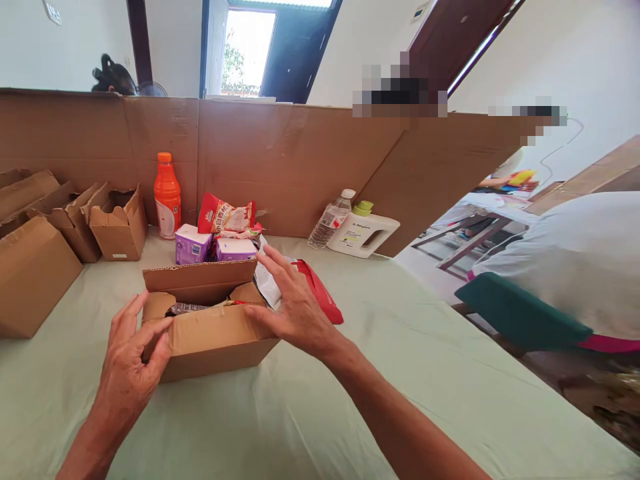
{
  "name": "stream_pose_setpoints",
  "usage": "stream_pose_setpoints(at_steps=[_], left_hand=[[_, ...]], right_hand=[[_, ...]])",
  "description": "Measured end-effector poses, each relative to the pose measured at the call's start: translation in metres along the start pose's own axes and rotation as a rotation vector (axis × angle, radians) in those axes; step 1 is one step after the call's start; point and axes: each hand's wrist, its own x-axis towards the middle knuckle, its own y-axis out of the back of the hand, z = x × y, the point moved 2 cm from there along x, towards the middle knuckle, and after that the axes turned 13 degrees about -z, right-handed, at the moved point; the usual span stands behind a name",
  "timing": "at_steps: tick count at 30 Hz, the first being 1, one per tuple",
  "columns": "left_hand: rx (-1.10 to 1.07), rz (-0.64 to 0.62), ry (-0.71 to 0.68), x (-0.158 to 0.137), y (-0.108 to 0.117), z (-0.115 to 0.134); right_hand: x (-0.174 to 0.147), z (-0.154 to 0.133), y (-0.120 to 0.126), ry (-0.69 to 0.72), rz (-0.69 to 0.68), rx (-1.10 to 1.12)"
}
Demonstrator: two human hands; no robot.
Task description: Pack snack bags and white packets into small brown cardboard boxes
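A brown cardboard box [220, 337] stands in front of me with its top flaps up. Inside it lies a dark, shiny package [187, 308], mostly hidden by the front flap. At the box's left end, my left hand [131, 353] has its fingers apart and rests against the corner. My right hand [295, 307] is spread over the right end, its thumb by the front flap and its fingers raised. Just behind that hand are a white packet [269, 283] and a red bag [320, 293], partly covered by it.
Behind the box are purple-and-white cartons [193, 245], a red snack bag [227, 215] and an orange bottle [167, 197]. Further right stand a clear bottle [333, 220] and a white jug [363, 230]. Open cardboard boxes [117, 227] line the left; a cardboard wall [280, 160] closes the back.
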Motion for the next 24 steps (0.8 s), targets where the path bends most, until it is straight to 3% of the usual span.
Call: stream_pose_setpoints(at_steps=[5,9,13,19,24], left_hand=[[-0.013,0.019,0.025,0.0,-0.002,-0.004],[-0.003,0.012,0.062,0.0,-0.004,0.003],[-0.01,0.134,0.109,0.001,-0.003,0.008],[0.044,-0.047,-0.134,0.004,-0.007,0.002],[0.067,-0.04,-0.152,0.006,-0.004,0.001]], right_hand=[[0.023,-0.009,0.0,0.096,-0.096,-0.034],[0.01,-0.008,-0.006,0.166,-0.189,-0.002],[-0.006,-0.006,-0.01,0.18,-0.239,-0.009],[-0.007,-0.005,-0.017,0.196,-0.2,-0.023],[-0.009,0.004,-0.011,0.204,-0.294,0.04]])
